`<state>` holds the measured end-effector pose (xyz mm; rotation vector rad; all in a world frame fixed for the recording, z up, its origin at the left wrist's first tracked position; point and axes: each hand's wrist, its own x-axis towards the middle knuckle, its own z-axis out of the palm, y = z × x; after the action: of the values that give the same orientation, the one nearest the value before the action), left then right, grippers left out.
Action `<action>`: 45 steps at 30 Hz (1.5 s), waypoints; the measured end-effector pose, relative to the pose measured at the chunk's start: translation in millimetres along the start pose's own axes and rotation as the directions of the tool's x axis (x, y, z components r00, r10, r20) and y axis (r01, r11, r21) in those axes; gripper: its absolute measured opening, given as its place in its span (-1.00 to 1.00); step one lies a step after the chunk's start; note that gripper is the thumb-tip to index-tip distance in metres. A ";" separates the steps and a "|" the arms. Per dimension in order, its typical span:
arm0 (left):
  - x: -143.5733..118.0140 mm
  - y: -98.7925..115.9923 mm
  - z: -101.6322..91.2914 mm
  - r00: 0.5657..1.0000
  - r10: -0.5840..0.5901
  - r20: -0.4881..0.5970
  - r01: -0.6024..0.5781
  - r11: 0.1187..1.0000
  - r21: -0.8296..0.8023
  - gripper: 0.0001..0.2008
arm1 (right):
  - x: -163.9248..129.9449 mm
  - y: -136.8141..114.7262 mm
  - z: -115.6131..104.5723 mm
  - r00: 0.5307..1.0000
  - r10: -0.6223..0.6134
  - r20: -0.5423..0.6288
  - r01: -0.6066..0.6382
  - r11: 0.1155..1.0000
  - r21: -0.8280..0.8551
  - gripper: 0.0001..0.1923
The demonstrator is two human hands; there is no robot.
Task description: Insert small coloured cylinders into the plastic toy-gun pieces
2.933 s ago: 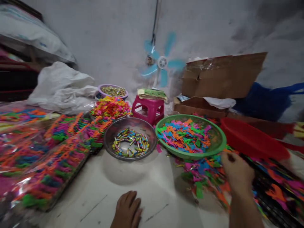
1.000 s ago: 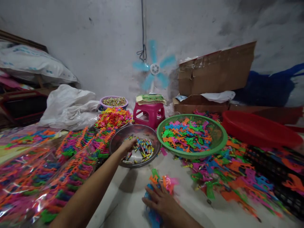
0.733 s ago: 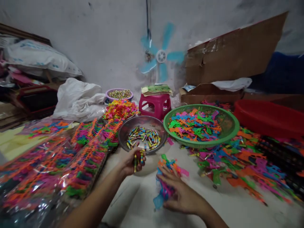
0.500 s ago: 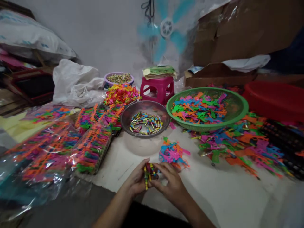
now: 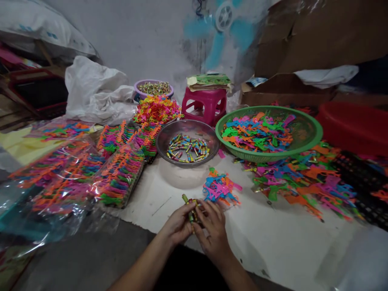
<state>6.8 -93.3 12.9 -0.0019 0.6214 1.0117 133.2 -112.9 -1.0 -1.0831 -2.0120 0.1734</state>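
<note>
Between my two hands, over the near edge of the white table (image 5: 169, 190), is a small bunch of colourful tube-shaped pieces (image 5: 191, 210), partly hidden by fingers. My left hand (image 5: 179, 226) is closed round the bunch from the left. From the right, my right hand (image 5: 212, 230) has its fingers curled against the same pieces. Just beyond lies a small pile of plastic toy guns (image 5: 220, 186) in pink, blue and orange. Further off, a clear grey bowl (image 5: 188, 162) holds many similar striped tubes (image 5: 190, 148).
At right, a green basket (image 5: 269, 155) of toy guns stands over a loose heap of toy guns (image 5: 303, 182). Bagged colourful plastic pieces (image 5: 115, 178) lie at left. Behind are a pink stool (image 5: 206, 103), a purple basin (image 5: 154, 83) and a spinning fan (image 5: 224, 18).
The view has tilted down slightly, so things sit higher in the picture. Both hands have shifted the bunch of tubes; one greenish tube now points up and left.
</note>
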 end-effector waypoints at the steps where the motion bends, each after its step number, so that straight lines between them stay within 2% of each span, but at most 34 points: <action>1: 0.9 -1.2 1.0 0.999 0.027 -0.035 -0.027 1.000 0.007 -0.92 | -1.0 -3.4 0.1 0.999 0.037 -0.031 -0.037 0.999 -0.010 -0.72; 4: 3.3 -4.2 3.4 0.982 0.103 -0.156 -0.103 0.995 0.006 -0.93 | -1.8 -13.6 1.7 0.990 0.141 -0.001 -0.141 0.990 -0.017 -0.90; 7: 3.9 -0.2 0.8 0.967 0.150 -0.208 -0.149 0.989 0.020 -0.91 | 0.5 -17.7 -0.6 0.976 0.164 0.143 -0.170 0.985 0.029 -0.84; 9: 0.8 7.8 -4.2 0.958 0.220 -0.182 -0.214 0.975 0.056 -0.89 | 3.5 -15.1 -6.9 0.959 0.169 0.227 -0.195 0.976 0.096 -0.77; 11: -5.6 15.8 -9.5 0.951 0.286 -0.118 -0.274 0.956 0.105 -0.86 | 7.3 -10.3 -13.9 0.946 0.208 0.247 -0.245 0.961 0.130 -0.73; 13: -12.9 17.9 -12.0 0.965 0.258 -0.037 -0.250 0.957 0.148 -0.77 | 10.7 -6.8 -16.4 0.953 0.254 0.164 -0.270 0.959 0.083 -0.70; 15: -18.0 11.6 -10.9 0.986 0.162 0.030 -0.164 0.970 0.177 -0.71 | 12.9 -6.8 -12.3 0.964 0.240 0.110 -0.241 0.970 -0.005 -0.74; 17: -19.0 0.7 -8.8 0.991 0.125 0.048 -0.132 0.972 0.195 -0.75 | 13.7 -8.7 -5.1 0.960 0.208 0.187 -0.201 0.978 -0.054 -0.87; 20: -15.1 -7.9 -12.7 0.978 0.207 -0.031 -0.195 0.955 0.225 -0.91 | 16.3 -4.9 -1.6 0.911 0.172 0.376 -0.193 0.981 0.019 -0.80; 21: -14.2 -5.6 -17.3 0.968 0.239 -0.077 -0.215 0.947 0.240 -0.90 | 18.8 0.2 -3.6 0.907 0.181 0.379 -0.208 0.978 0.031 -0.80; 23: -16.1 6.5 -31.3 0.931 0.322 -0.170 -0.262 0.917 0.300 -0.83 | 27.5 15.9 -10.0 0.930 0.241 0.279 -0.240 0.970 -0.036 -0.76; 25: -23.9 23.9 -47.7 0.860 0.441 -0.258 -0.308 0.850 0.426 -0.75 | 38.7 34.8 -14.5 0.945 0.306 0.114 -0.280 0.939 -0.202 -0.65; 26: -29.3 32.1 -55.0 0.814 0.503 -0.290 -0.320 0.806 0.499 -0.72 | 43.7 43.6 -14.9 0.945 0.319 0.069 -0.288 0.915 -0.283 -0.58; 28: -40.4 43.5 -64.2 0.759 0.566 -0.322 -0.315 0.753 0.578 -0.67 | 49.9 57.5 -11.6 0.943 0.324 0.073 -0.272 0.878 -0.394 -0.49; 29: -44.9 45.5 -65.4 0.756 0.561 -0.336 -0.302 0.756 0.581 -0.65 | 50.7 62.1 -8.7 0.942 0.323 0.085 -0.259 0.867 -0.426 -0.53; 31: -49.0 41.4 -61.6 0.792 0.501 -0.349 -0.267 0.798 0.540 -0.64 | 48.2 67.4 -3.5 0.947 0.309 0.089 -0.241 0.865 -0.439 -0.73; 33: -44.9 29.2 -51.9 0.846 0.414 -0.337 -0.208 0.837 0.506 -0.64 | 41.7 69.3 -2.9 0.957 0.288 0.039 -0.248 0.880 -0.404 -0.90; 36: -25.2 6.1 -35.4 0.916 0.311 -0.254 -0.142 0.842 0.520 -0.66 | 26.7 68.2 -13.0 0.951 0.294 -0.100 -0.310 0.898 -0.311 -0.82; 38: -8.2 -6.9 -26.6 0.940 0.270 -0.209 -0.123 0.838 0.531 -0.67 | 13.3 64.0 -21.3 0.925 0.352 -0.145 -0.379 0.892 -0.247 -0.77; 42: 17.7 -22.3 -15.3 0.973 0.195 -0.126 -0.109 0.863 0.493 -0.71 | -17.4 48.7 -18.0 0.883 0.466 0.053 -0.448 0.871 -0.200 -0.75; 45: 22.4 -24.9 -12.9 0.984 0.148 -0.104 -0.080 0.873 0.481 -0.72 | -31.0 43.5 -2.7 0.872 0.482 0.083 -0.446 0.854 -0.268 -0.65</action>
<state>28.7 -92.8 -15.6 0.4077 0.9968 0.9550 171.6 -109.7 -38.1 -1.7579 -1.8950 0.2720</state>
